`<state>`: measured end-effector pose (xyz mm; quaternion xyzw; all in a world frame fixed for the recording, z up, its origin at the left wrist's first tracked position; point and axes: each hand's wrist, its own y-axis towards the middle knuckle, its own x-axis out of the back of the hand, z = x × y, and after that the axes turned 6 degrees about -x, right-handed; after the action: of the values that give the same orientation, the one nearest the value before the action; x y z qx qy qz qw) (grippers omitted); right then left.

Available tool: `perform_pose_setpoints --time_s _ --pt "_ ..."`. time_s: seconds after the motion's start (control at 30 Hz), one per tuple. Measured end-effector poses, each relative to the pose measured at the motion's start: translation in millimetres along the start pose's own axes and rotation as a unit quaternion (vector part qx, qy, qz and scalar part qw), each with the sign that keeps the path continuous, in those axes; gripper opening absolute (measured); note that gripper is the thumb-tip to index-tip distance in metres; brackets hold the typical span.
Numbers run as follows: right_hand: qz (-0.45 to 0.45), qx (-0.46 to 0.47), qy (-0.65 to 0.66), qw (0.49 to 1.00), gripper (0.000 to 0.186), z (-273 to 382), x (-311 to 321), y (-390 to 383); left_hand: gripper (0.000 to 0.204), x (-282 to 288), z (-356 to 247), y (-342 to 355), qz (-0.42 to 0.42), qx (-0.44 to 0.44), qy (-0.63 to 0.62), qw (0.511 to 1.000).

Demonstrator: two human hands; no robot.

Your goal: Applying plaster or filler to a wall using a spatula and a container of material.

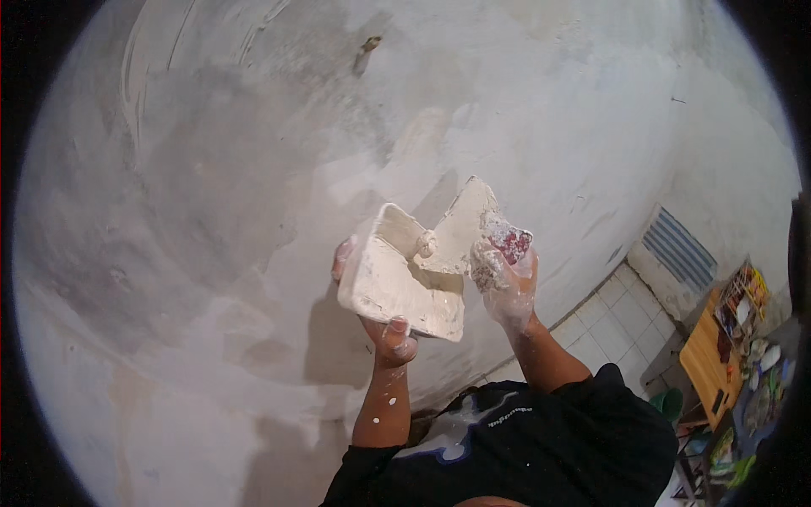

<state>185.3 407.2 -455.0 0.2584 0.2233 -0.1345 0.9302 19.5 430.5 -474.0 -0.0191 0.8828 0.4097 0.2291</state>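
A: Head view, single frame. What does the left hand (380, 325) hold?

B: A flat square board (404, 287), coated in pale plaster. The thumb is clamped over the near edge, the fingers wrapped underneath, with fingertips showing at the far left edge. The board sits in mid-frame, raised in front of the wall (211, 194), tilted slightly.

A: And the right hand (507, 283)?

B: Closed around the handle of a trowel (463, 224). The hand is smeared white; a dark red handle shows between the fingers. The blade is thickly coated and its lower edge is touching the board's upper right part.

A: Material on the board?

B: A small lump of plaster (427, 245) sits where blade and board meet. Whether the blade presses into it, I cannot tell.

A: Surroundings?

B: The wall is grey with lighter, patchy fresh areas. At lower right, a tiled floor (612, 325), a slatted vent (680, 249) low on the wall, and a wooden table (714, 359) cluttered with coloured items. The person's black shirt (541, 448) carries white splashes.
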Motion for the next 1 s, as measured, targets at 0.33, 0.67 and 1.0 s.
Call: perform_pose_setpoints --time_s 0.33,0.67,1.0 --pt "-0.067 0.119 0.096 0.986 0.022 20.3 -21.8 15.4 0.094 20.0 -59.7 27.5 0.105 -0.091 0.054 0.989" --pt "0.009 0.552 -0.3 0.778 0.026 106.9 -94.6 73.5 0.081 92.6 -78.4 65.8 -0.034 -0.05 -0.074 0.995" --pt "-0.006 0.614 -0.489 0.62 0.03 105.0 -182.6 97.4 0.074 62.0 -140.4 83.1 -0.055 -0.201 -0.094 0.974"
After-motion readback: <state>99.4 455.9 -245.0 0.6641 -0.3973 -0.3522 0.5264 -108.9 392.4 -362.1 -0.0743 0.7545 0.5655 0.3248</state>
